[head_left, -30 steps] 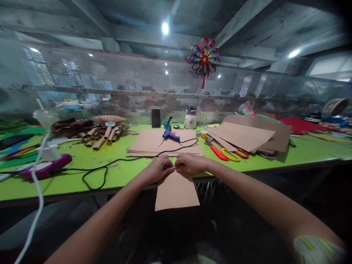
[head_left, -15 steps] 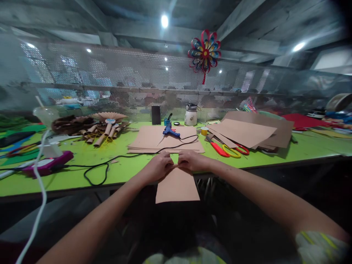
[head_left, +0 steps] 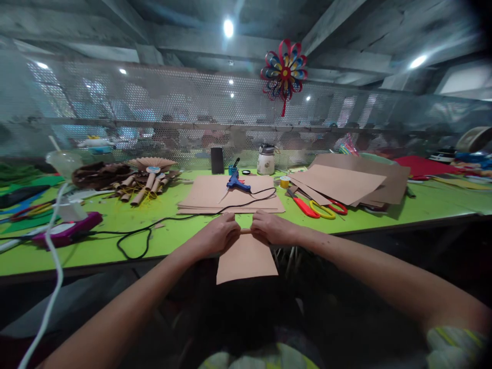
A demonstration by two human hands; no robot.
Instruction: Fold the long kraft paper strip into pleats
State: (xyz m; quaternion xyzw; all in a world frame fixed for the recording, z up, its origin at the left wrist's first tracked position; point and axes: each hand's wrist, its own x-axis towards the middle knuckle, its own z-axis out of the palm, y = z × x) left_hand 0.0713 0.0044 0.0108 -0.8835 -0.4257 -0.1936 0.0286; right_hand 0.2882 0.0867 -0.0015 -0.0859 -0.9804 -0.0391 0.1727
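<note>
A brown paper sheet [head_left: 246,260] hangs over the near edge of the green table [head_left: 126,218]. My left hand [head_left: 216,236] pinches its folded top edge on the left side. My right hand [head_left: 271,228] pinches the same edge on the right side. Both hands are closed on the fold and a short strip of it shows between them. Just beyond my hands lies a stack of brown sheets [head_left: 215,193] with a blue glue gun [head_left: 238,184] on top.
The glue gun's black cord [head_left: 148,233] loops over the table to the left. Red and yellow scissors [head_left: 314,208] lie right of the stack, beside more brown sheets [head_left: 346,183]. Paper rolls [head_left: 144,188] and a pink device [head_left: 67,231] sit at the left. A mesh screen [head_left: 172,113] backs the table.
My hands have slid slightly apart along the fold, so more of the top edge shows between them. The sheet stays where it was.
</note>
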